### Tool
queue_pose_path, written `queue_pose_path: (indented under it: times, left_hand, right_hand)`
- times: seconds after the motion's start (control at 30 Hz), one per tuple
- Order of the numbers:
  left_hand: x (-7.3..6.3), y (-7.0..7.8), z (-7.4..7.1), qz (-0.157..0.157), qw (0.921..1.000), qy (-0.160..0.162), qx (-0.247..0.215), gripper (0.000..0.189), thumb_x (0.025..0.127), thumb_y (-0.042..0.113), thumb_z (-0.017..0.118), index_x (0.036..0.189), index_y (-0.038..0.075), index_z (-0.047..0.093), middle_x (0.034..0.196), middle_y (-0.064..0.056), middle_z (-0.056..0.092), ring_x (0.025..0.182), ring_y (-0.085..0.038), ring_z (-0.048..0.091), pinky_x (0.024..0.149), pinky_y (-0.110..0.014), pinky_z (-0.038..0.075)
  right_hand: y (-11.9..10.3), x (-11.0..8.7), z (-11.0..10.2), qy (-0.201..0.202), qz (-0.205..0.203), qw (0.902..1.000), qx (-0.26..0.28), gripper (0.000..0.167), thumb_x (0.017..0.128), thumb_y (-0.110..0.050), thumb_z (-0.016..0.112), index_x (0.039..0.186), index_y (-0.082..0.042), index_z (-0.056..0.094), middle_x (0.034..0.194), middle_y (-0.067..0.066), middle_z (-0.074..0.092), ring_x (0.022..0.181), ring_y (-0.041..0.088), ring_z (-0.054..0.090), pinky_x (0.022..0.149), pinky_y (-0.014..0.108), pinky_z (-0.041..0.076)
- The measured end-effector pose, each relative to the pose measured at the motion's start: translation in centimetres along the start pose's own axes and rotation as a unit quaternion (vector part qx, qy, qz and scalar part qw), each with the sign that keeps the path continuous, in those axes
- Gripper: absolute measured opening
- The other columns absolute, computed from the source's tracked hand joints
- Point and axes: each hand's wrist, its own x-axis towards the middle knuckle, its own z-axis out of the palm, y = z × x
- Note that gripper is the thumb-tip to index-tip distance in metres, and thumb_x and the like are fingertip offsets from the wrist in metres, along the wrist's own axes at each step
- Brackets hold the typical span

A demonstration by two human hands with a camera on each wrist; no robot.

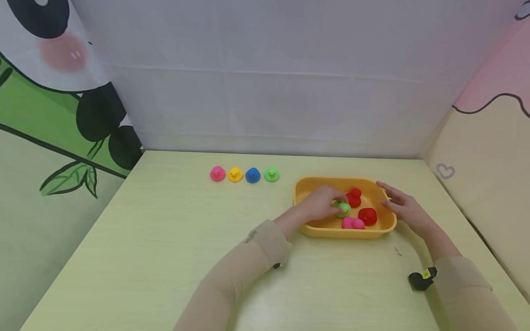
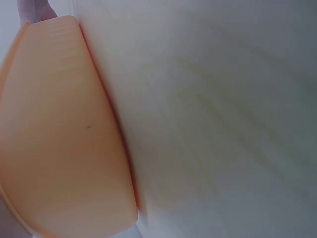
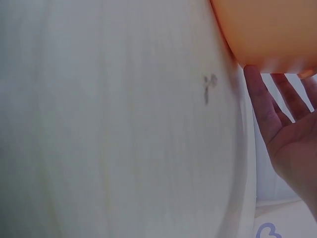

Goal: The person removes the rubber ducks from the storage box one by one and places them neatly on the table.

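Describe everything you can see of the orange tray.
The orange tray looks like smooth plastic: oblong, open, with rounded corners, a rim and a small dark speck on its outer wall. It stands upright on the table, holding two red toys and a pink toy. The left hand grips a green toy inside; the right hand touches its right end.
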Motion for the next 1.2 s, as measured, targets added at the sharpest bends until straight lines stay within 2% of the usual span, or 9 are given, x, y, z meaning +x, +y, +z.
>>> queue_pose_path:
  times: [0.3, 0.53, 0.8, 1.03, 1.2]
  left_hand:
    - [-0.6, 0.3, -0.5, 0.002, 0.9998, 0.018, -0.010, 0.024, 0.088, 0.024, 0.066, 0.111, 0.016, 0.067, 0.100, 0.008, 0.066, 0.097, -0.009, 0.055, 0.091, -0.019, 0.041]
    - [-0.8, 0.2, -0.7, -0.005, 0.9971, 0.035, -0.068, 0.019, 0.086, 0.023, 0.066, 0.105, 0.020, 0.067, 0.099, 0.012, 0.064, 0.096, -0.005, 0.055, 0.089, -0.018, 0.044]
    - [-1.3, 0.6, -1.0, 0.005, 0.9926, 0.068, -0.100, 0.019, 0.087, 0.024, 0.064, 0.105, 0.017, 0.066, 0.097, 0.012, 0.063, 0.094, -0.005, 0.054, 0.086, -0.019, 0.044]
    - [-1.8, 0.7, -1.3, 0.016, 0.9880, 0.107, -0.110, 0.016, 0.088, 0.025, 0.063, 0.103, 0.019, 0.065, 0.095, 0.013, 0.060, 0.093, -0.006, 0.051, 0.086, -0.020, 0.042]
    - [-2.2, 0.6, -1.7, 0.036, 0.9838, 0.126, -0.123, 0.017, 0.088, 0.023, 0.064, 0.104, 0.016, 0.065, 0.096, 0.010, 0.062, 0.091, -0.005, 0.051, 0.089, -0.029, 0.045]
  right_hand:
    - [-0.1, 0.0, 0.2, 0.001, -0.003, 1.0000, -0.001, 0.059, 0.099, -0.034, 0.047, 0.151, -0.025, 0.022, 0.154, 0.023, 0.018, 0.130, 0.047, 0.035, 0.079, 0.028, 0.053]
    - [-0.2, -0.1, 0.3, 0.001, 0.000, 1.0000, 0.000, 0.058, 0.099, -0.034, 0.047, 0.151, -0.025, 0.022, 0.154, 0.023, 0.017, 0.131, 0.048, 0.033, 0.080, 0.031, 0.054]
    - [-0.3, -0.2, 0.3, 0.003, 0.001, 1.0000, -0.008, 0.059, 0.099, -0.036, 0.047, 0.151, -0.025, 0.022, 0.154, 0.023, 0.017, 0.131, 0.048, 0.032, 0.083, 0.038, 0.054]
    - [-0.2, -0.2, 0.2, 0.004, -0.002, 1.0000, -0.005, 0.059, 0.099, -0.035, 0.047, 0.151, -0.026, 0.022, 0.154, 0.023, 0.017, 0.131, 0.048, 0.032, 0.080, 0.028, 0.052]
    - [-0.1, -0.2, 0.2, 0.004, -0.003, 1.0000, -0.005, 0.058, 0.099, -0.035, 0.047, 0.151, -0.026, 0.022, 0.154, 0.022, 0.017, 0.132, 0.048, 0.031, 0.080, 0.027, 0.052]
